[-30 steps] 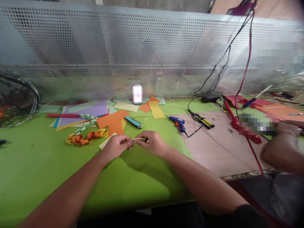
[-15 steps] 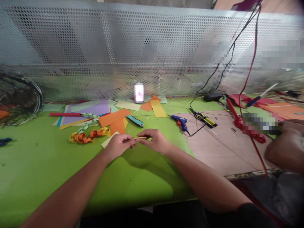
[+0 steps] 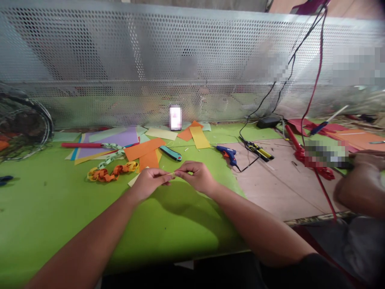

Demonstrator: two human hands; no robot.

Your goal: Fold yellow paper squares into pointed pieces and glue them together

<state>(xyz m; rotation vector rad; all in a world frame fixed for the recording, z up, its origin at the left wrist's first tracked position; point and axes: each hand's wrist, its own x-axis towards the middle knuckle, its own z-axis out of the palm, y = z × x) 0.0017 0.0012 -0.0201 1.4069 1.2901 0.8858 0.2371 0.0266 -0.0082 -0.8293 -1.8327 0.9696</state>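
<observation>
Over the green table, my left hand (image 3: 151,181) and my right hand (image 3: 197,175) meet with their fingertips pinched. Between them is a narrow pale-yellow paper strip (image 3: 173,174), mostly covered by my fingers. A pale-yellow paper piece (image 3: 133,181) lies partly under my left wrist. Left of it rests a paper chain (image 3: 112,173) of orange, yellow and light-green links. Just beyond my hands are orange paper strips (image 3: 144,150) and a teal box cutter (image 3: 170,153).
A blue glue gun (image 3: 228,152) and yellow-black pliers (image 3: 261,151) lie to the right. Coloured paper sheets (image 3: 112,138) and a lit phone (image 3: 175,117) stand at the back near the perforated metal panel (image 3: 99,52). At far right is another person's hand (image 3: 368,162).
My right fingertips have slid in closer to my left ones, so less of the strip shows. The view has shifted slightly.
</observation>
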